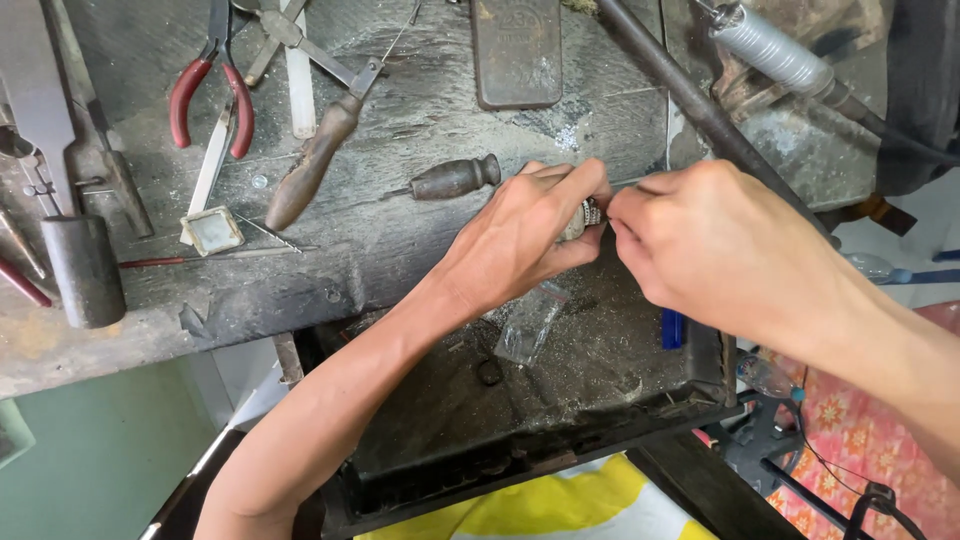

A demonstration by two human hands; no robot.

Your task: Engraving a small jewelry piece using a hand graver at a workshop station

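The left hand (530, 235) and the right hand (700, 245) meet over the front edge of a worn, dark table (420, 230). The left hand is closed around a small silvery metal piece (583, 217), pinched between thumb and fingers; only a little of it shows between the two hands, so its exact shape cannot be told. The right hand is curled, its fingertips pressed together right against that piece, as if pinching something too fine to see.

Below the hands a dusty black tray (600, 380) juts out under the table, with a small clear plastic bag (530, 322) lying in it. Just left of the left hand lies a short wooden-handled tool (452, 179). Farther left lie a longer wooden-handled tool (308, 168), red-handled pliers (212, 92) and a small square dish (211, 231). A hammer (80, 262) rests near the left edge. A dark flat metal block (517, 50) sits at the top, and a metal bar (700, 105) slants past the right hand.
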